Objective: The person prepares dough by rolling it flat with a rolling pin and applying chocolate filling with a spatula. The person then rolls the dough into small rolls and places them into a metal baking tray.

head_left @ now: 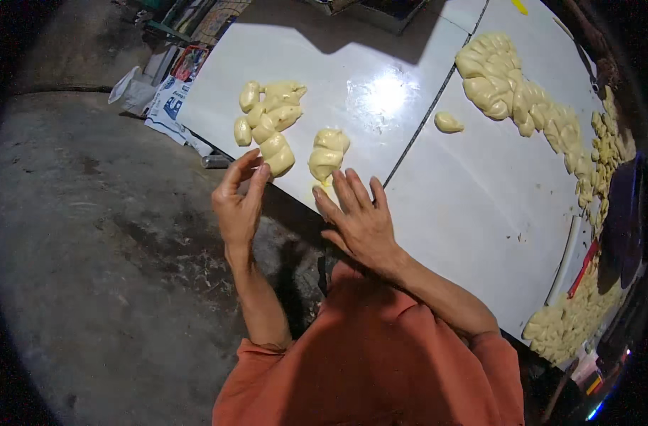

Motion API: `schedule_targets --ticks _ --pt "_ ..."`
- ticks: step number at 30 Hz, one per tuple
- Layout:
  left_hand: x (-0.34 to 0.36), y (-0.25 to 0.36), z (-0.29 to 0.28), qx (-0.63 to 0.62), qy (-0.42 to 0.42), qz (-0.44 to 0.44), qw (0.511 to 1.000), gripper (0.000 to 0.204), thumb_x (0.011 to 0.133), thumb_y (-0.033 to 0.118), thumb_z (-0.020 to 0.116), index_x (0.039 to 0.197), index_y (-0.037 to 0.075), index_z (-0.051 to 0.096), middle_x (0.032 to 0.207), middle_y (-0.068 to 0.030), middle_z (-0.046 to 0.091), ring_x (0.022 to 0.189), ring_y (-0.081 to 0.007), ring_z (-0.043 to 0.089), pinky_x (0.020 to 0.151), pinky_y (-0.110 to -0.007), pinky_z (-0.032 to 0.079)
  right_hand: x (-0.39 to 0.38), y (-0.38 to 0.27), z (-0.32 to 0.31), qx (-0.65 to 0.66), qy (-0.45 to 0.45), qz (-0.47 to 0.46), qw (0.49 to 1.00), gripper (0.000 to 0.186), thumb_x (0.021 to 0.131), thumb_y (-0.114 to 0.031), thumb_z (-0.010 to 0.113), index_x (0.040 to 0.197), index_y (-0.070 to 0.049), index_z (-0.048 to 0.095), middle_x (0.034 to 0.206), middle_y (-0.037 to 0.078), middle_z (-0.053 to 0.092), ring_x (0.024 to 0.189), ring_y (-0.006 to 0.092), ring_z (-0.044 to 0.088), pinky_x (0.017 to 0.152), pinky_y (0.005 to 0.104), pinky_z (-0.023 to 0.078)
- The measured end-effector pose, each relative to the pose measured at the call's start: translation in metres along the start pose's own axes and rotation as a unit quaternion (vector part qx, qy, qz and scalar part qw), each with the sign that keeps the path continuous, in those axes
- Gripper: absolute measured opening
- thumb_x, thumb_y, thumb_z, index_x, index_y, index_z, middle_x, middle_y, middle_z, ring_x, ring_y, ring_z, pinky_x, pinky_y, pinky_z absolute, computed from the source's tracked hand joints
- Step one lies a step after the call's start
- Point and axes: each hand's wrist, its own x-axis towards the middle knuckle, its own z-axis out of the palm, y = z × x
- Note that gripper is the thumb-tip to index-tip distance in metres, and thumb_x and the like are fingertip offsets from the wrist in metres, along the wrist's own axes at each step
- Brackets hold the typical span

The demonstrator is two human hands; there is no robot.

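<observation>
Pale yellow dough pieces lie on the white tabletop in front of me. My left hand [240,202] is at the near edge of the table, thumb and fingers apart. Its thumb tip reaches the edge of a smooth dough piece [277,155]; whether it presses on it I cannot tell. That piece adjoins a loose cluster of dough pieces [270,106]. My right hand [361,224] is spread palm down on the table, just nearer than a short stack of dough pieces [328,150]. Nothing shows in its fingers; what lies beneath the palm is hidden.
A lone dough piece [448,122] sits past a dark table seam [430,110]. Further right are a long dough pile [512,89], a pale rod [564,261] and flat dough pieces [572,323]. Dark trays [391,14] stand at the far edge. Bags [169,99] are at left.
</observation>
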Motion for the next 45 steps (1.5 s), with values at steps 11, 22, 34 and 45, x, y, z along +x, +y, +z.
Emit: schedule_targets --ticks 11,22,34,45 --pt "-0.024 -0.004 0.007 -0.038 -0.037 -0.079 0.995 0.033 0.098 0.012 0.071 0.128 0.0 0.068 0.114 -0.0105 0.072 0.104 -0.0179 0.067 0.092 -0.032 0.054 0.012 0.009 0.02 -0.031 0.097 0.165 0.981 0.093 0.087 -0.058 0.068 0.161 -0.015 0.031 0.165 0.027 0.02 0.154 0.0468 0.014 0.118 0.0726 0.013" --pt "-0.044 -0.003 0.03 -0.064 -0.047 -0.035 0.996 0.034 0.101 0.014 0.067 0.132 -0.001 0.066 0.121 -0.016 0.07 0.114 -0.0232 0.066 0.096 -0.038 0.056 -0.213 0.097 -0.075 -0.134 0.056 0.359 0.922 0.059 0.102 -0.026 0.055 0.156 -0.007 0.04 0.162 0.019 0.037 0.153 0.0399 0.028 0.121 0.0645 0.018" --pt "-0.053 0.086 0.109 -0.012 -0.227 0.055 0.972 0.036 0.099 0.019 0.071 0.13 0.002 0.068 0.115 -0.0124 0.073 0.107 -0.0193 0.067 0.092 -0.035 0.055 -0.122 0.064 -0.02 -0.086 0.103 0.245 0.96 0.069 0.101 -0.049 0.052 0.154 -0.007 0.043 0.164 0.011 0.038 0.154 0.0242 0.029 0.119 0.0721 0.015" --pt "-0.033 0.073 0.098 0.041 -0.295 0.065 0.952 0.039 0.097 0.016 0.07 0.132 -0.001 0.066 0.116 -0.0149 0.073 0.106 -0.0213 0.068 0.088 -0.036 0.056 -0.309 0.134 -0.123 -0.198 0.142 0.656 0.714 0.06 0.099 -0.04 0.06 0.148 -0.006 0.05 0.158 0.017 0.043 0.15 0.0329 0.034 0.118 0.0637 0.024"
